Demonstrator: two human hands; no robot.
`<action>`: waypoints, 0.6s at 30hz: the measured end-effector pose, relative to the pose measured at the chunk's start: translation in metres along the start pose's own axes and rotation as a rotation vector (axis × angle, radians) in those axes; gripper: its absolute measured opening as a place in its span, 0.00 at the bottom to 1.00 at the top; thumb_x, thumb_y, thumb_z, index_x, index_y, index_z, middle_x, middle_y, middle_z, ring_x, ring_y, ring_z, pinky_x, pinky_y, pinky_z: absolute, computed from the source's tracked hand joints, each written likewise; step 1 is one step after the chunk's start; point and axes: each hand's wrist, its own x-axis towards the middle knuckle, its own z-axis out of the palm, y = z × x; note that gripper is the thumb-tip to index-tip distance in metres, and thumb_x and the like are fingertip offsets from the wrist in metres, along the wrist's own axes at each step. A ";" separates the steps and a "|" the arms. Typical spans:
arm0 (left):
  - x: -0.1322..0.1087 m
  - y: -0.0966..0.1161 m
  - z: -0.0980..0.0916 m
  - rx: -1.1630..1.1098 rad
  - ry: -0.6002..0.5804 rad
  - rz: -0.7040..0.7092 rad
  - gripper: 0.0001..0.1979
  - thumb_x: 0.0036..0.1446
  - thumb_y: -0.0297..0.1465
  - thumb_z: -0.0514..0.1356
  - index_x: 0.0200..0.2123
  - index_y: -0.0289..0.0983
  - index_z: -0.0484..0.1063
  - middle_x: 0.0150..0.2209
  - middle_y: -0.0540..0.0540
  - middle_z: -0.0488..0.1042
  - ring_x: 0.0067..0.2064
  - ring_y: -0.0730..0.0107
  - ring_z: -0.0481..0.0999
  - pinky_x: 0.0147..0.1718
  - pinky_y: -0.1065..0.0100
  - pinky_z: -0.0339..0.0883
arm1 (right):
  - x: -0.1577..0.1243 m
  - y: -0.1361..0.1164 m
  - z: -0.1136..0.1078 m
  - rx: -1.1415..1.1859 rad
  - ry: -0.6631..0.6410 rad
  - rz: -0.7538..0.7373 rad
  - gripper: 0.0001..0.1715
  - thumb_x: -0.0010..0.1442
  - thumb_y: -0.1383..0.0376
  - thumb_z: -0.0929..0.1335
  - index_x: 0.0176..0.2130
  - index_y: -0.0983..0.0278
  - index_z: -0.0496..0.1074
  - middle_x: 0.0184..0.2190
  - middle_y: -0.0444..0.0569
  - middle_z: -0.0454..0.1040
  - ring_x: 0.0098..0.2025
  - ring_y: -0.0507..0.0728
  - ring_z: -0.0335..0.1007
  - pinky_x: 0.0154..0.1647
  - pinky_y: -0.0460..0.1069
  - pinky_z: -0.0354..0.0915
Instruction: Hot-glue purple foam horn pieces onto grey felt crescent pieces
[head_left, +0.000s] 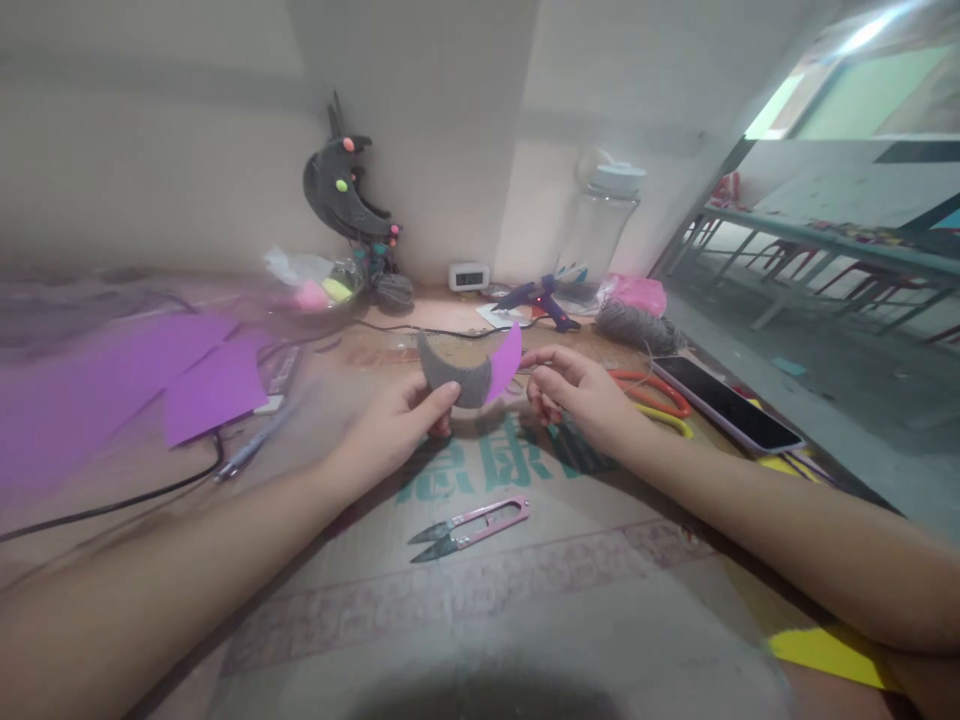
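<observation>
The tabletop (525, 600) spread under both forearms. Purple paper sheets (202, 385) lay well to the left of the left hand (394, 425), and a phone (724, 405) lay just right of the right hand (577, 395). The left hand pinched a grey felt crescent (457, 378) by its lower edge, held up between the hands. The right hand's fingers curled at the crescent's purple tip (506, 362); whether they gripped it could not be told. Pink thread snips (472, 525) lay nearer the person than both hands.

One head-worn view, forward and down, close over left hand (397, 425), right hand (577, 400) and table (585, 590).
</observation>
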 end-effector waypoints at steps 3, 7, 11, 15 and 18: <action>-0.002 0.001 0.000 0.027 -0.015 -0.030 0.16 0.59 0.41 0.55 0.24 0.38 0.65 0.22 0.53 0.67 0.27 0.71 0.67 0.29 0.70 0.60 | -0.005 -0.005 0.007 0.010 0.018 -0.016 0.19 0.57 0.53 0.68 0.42 0.63 0.66 0.20 0.38 0.68 0.19 0.48 0.62 0.20 0.43 0.59; -0.003 0.002 0.002 0.063 -0.036 -0.044 0.15 0.58 0.42 0.57 0.26 0.37 0.67 0.23 0.52 0.68 0.27 0.70 0.68 0.28 0.70 0.60 | -0.008 -0.008 0.012 -0.018 0.057 -0.035 0.15 0.58 0.55 0.68 0.39 0.62 0.66 0.19 0.38 0.67 0.19 0.48 0.62 0.21 0.44 0.60; 0.000 0.001 0.001 -0.066 -0.039 -0.016 0.12 0.57 0.41 0.58 0.34 0.37 0.70 0.25 0.52 0.70 0.29 0.70 0.70 0.30 0.70 0.62 | -0.011 -0.005 0.013 -0.144 0.084 -0.091 0.10 0.59 0.58 0.67 0.34 0.61 0.65 0.21 0.40 0.69 0.21 0.50 0.65 0.22 0.45 0.62; 0.001 0.005 0.000 -0.101 0.050 -0.030 0.18 0.54 0.43 0.61 0.44 0.38 0.70 0.34 0.48 0.75 0.35 0.67 0.74 0.34 0.69 0.65 | -0.017 -0.003 0.013 -0.544 0.076 -0.304 0.04 0.60 0.63 0.66 0.36 0.61 0.68 0.29 0.46 0.74 0.31 0.54 0.71 0.32 0.48 0.65; -0.003 0.008 -0.002 -0.058 0.043 -0.029 0.23 0.54 0.43 0.60 0.51 0.41 0.69 0.40 0.47 0.76 0.39 0.64 0.75 0.39 0.66 0.67 | -0.020 -0.003 0.016 -0.767 -0.028 -0.449 0.04 0.60 0.67 0.66 0.38 0.61 0.70 0.34 0.48 0.76 0.35 0.55 0.71 0.36 0.49 0.65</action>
